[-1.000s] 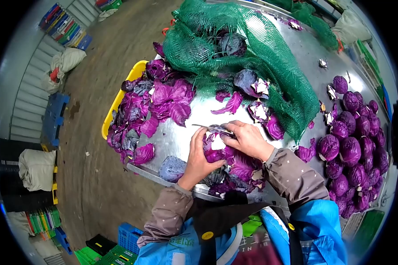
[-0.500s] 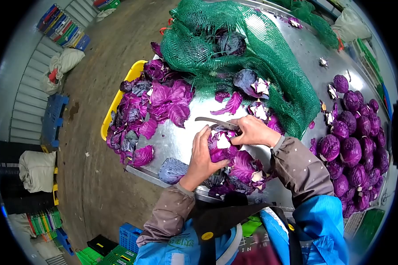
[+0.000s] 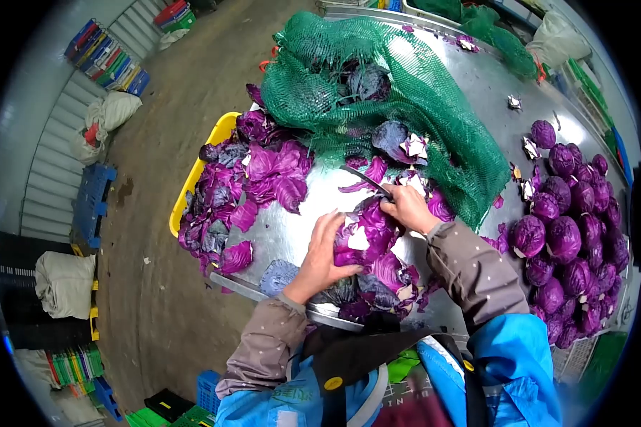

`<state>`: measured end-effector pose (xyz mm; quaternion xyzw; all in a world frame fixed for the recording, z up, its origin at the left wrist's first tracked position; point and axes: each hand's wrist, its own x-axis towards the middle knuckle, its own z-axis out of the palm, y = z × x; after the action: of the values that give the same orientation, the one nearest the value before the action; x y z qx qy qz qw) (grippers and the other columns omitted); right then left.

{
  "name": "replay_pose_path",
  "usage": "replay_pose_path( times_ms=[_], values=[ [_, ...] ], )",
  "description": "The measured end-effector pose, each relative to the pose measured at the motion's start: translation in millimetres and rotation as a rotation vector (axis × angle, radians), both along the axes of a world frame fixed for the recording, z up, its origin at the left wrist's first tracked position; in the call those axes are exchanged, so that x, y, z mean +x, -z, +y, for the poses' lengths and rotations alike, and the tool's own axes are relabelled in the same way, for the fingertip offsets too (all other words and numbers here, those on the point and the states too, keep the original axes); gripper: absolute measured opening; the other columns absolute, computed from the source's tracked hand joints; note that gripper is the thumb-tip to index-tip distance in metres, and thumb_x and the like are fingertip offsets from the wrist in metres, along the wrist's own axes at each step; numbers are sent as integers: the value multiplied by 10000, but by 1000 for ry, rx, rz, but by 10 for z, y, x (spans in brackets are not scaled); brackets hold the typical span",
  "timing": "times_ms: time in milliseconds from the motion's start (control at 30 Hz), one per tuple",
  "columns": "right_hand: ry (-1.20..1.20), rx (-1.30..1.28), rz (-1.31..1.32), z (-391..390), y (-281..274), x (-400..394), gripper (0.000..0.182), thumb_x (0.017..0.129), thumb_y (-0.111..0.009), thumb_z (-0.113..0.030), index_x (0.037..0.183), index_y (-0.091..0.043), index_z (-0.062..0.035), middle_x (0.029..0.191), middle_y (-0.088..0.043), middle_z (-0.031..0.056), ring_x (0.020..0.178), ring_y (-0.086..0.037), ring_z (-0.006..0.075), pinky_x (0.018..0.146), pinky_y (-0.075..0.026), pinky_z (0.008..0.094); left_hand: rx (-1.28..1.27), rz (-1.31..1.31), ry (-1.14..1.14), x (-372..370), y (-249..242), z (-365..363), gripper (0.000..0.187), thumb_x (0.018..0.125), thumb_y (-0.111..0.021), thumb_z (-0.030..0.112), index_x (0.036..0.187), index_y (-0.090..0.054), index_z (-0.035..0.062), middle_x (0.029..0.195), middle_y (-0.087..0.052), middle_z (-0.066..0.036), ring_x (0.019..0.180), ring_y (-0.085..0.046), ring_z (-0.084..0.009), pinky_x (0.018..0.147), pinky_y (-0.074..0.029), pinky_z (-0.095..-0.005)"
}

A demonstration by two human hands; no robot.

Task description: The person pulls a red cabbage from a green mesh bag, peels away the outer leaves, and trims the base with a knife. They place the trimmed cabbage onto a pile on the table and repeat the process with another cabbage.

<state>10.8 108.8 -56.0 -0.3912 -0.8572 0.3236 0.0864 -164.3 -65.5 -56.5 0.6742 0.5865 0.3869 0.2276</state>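
A red cabbage with a pale cut patch is held on its left side by my left hand, fingers and thumb curved around it. My right hand, at the cabbage's upper right, grips a knife. Its dark curved blade points up and left, above the cabbage; the handle is hidden in my fingers. Loose purple leaves and cut pieces lie below the cabbage, near the table's front edge. A bluish outer leaf rests left of my left hand.
Leaves heap over a yellow crate at the left. A green mesh bag with dark cabbages lies across the metal table. Several trimmed cabbages are piled at the right. Blue crates stand beyond the floor at far left.
My right hand has shifted slightly right, and the knife blade has swung from nearly level to a steeper slant, away from the cabbage. My left hand still holds the cabbage.
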Motion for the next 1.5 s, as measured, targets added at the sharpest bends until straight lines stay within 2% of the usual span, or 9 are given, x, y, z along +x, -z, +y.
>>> replay_pose_path(
  times_ms=[167, 267, 533, 600, 667, 1033, 1200, 1267, 1500],
  values=[
    [53, 101, 93, -337, -292, 8, 268, 751, -639, -173, 973, -636, -24, 563, -561, 203, 565, -602, 384, 602, -495, 461, -254, -185, -407, -1, 31, -157, 1023, 682, -803, 362, 1408, -187, -13, 1308, -306, -249, 1201, -396, -374, 1011, -348, -429],
    [-26, 121, 141, -564, -417, 2, 208, 745, -637, -173, 903, -623, -38, 675, -604, 203, 635, -619, 363, 601, -486, 443, -181, -372, -453, 106, 72, -26, 894, 642, -826, 285, 1322, -328, -16, 1190, -440, -202, 1129, -462, -328, 977, -380, -405],
    [294, -22, -187, -144, -60, 427, 306, 783, -619, -204, 1051, -627, -56, 787, -641, 215, 813, -633, 375, 722, -487, 456, -39, -33, -215, 81, -41, 341, 909, 581, -832, 275, 1308, -362, -3, 1218, -441, -200, 1156, -455, -346, 984, -382, -404],
    [150, 312, 59, -225, -229, 304, 423, 855, -592, -279, 1254, -524, -153, 1104, -572, 184, 778, -637, 369, 683, -516, 452, -87, 14, -220, 129, -124, 395, 929, 573, -833, 280, 1311, -349, -9, 1228, -433, -204, 1169, -440, -349, 996, -370, -403],
    [-19, 163, -23, -305, -527, 134, 431, 885, -565, -239, 1307, -478, -218, 1201, -509, 135, 790, -637, 311, 672, -526, 406, -86, 0, -231, 162, -91, 420, 935, 577, -828, 289, 1304, -334, -27, 1235, -415, -214, 1168, -410, -378, 1006, -343, -431],
    [41, 405, -59, -21, -43, -103, 201, 836, -600, -246, 982, -559, -115, 640, -613, 150, 639, -627, 345, 556, -481, 465, -47, 117, -153, 136, -103, 442, 918, 549, -835, 290, 1258, -361, -49, 1177, -448, -223, 1132, -442, -372, 990, -353, -426],
    [105, 155, 31, -76, -73, -14, 189, 817, -593, -209, 943, -560, -73, 673, -613, 184, 672, -612, 399, 625, -479, 494, -56, -48, -318, -176, -23, 213, 947, 578, -837, 265, 1324, -318, -2, 1247, -381, -204, 1179, -406, -351, 1043, -318, -435],
    [127, -96, 50, -239, -300, -1, 179, 803, -595, -191, 901, -554, -46, 685, -607, 199, 702, -611, 406, 659, -474, 490, -250, -556, -503, -184, 13, 132, 921, 650, -817, 286, 1349, -293, -4, 1233, -389, -216, 1163, -430, -347, 1024, -341, -428],
    [276, -357, 214, -556, 231, 329, 308, 820, -619, -222, 1037, -598, -4, 715, -630, 188, 671, -639, 321, 650, -482, 406, -116, -131, -556, 129, -41, 244, 860, 616, -842, 298, 1259, -357, -4, 1163, -400, -183, 1132, -441, -341, 981, -372, -401]
  ],
)
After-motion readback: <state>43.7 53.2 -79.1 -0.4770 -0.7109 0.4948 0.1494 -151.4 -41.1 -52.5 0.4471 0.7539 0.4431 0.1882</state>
